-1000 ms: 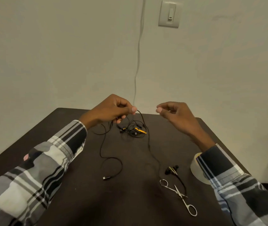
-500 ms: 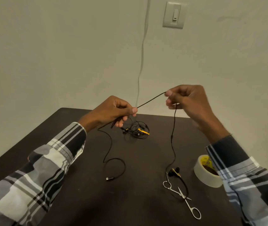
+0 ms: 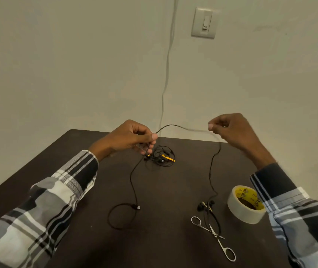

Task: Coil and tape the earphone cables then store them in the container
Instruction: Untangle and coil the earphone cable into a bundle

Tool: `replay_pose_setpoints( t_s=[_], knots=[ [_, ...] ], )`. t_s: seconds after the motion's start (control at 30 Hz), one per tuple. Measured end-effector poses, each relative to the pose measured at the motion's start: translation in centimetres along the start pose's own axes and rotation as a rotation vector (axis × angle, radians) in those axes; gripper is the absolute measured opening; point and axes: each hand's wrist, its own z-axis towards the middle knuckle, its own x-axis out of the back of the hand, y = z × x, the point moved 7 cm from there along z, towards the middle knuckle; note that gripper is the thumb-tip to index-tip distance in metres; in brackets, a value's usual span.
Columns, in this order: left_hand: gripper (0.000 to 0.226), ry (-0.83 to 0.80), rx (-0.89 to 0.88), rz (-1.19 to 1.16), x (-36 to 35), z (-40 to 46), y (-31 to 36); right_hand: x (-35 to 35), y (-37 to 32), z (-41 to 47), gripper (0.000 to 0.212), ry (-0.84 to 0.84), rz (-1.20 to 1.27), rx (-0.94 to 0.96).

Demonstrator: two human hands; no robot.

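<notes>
Spanning both hands (image 3: 175, 136), black earphone cable (image 3: 181, 128), ends trailing tableward.

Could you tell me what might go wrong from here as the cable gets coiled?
The cable runs down to earbuds lying by the scissors, so pulling may snag or drag them. Its plug end could whip about. The left hand hangs just over a second tangle and might catch it.
</notes>
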Motion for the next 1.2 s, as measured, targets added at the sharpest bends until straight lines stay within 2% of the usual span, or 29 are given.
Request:
replay_pose_setpoints(
  t_s=[0.07,0.13,0.27,0.37,0.47,0.67,0.9,1.03,1.2],
  knots=[
    [0.026,-0.001,-0.001,0.003,-0.2,0.2,0.2,-1.2,-0.9,-0.6,0.023,-0.002,-0.091,0.048],
    [0.026,-0.013,-0.003,0.011,-0.6,0.5,0.5,-2.5,-2.6,-1.3,0.025,-0.019,0.011,0.122],
    [0.026,-0.05,-0.012,0.032,-1.6,1.0,1.0,-6.3,-5.8,-3.0,0.028,-0.208,0.24,0.247],
    [0.032,-0.056,-0.032,0.05,-1.9,1.3,1.3,-8.0,-7.0,-3.7,0.019,-0.279,0.301,0.275],
    [0.032,-0.047,-0.037,0.048,-1.6,1.0,1.3,-7.4,-6.9,-3.4,0.008,-0.206,0.305,0.265],
    [0.032,-0.012,-0.04,-0.028,-0.7,0.4,1.0,-3.5,-6.0,-1.8,0.015,0.001,0.421,0.197],
    [0.03,0.044,-0.056,-0.036,0.2,-0.1,0.4,2.1,-3.9,0.0,0.01,0.241,0.553,0.128],
    [0.032,0.079,-0.05,-0.072,1.0,-0.4,-0.3,3.0,-1.5,0.4,0.008,0.251,0.446,0.051],
    [0.031,0.078,-0.065,0.008,0.5,0.0,0.0,0.7,0.4,-0.1,0.013,0.126,-0.003,-0.018]
  ],
)
